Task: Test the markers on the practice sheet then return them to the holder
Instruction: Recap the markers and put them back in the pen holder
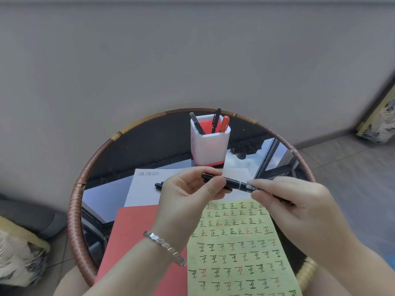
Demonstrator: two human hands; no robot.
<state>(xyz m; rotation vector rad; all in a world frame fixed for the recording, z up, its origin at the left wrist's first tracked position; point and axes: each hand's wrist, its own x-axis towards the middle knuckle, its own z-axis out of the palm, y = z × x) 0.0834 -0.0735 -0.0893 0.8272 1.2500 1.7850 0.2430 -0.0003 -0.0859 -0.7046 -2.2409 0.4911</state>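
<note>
Both hands hold one black marker [232,182] level above the table. My left hand [188,193] pinches its left end, around the cap. My right hand [290,201] grips the barrel at its right end. A second black marker [158,185] lies on the white paper behind my left hand, mostly hidden. The yellow practice sheet [241,253], covered in black and red written marks, lies under my hands. The white holder with a red base [210,144] stands at the back of the table with a red marker [224,124] and two dark pens in it.
A red sheet [132,238] lies left of the practice sheet, a white sheet [145,189] behind it. The round glass table has a woven rim [73,210]. Patterned cushions sit on the floor at left [19,257] and far right [380,122]. A grey wall rises behind.
</note>
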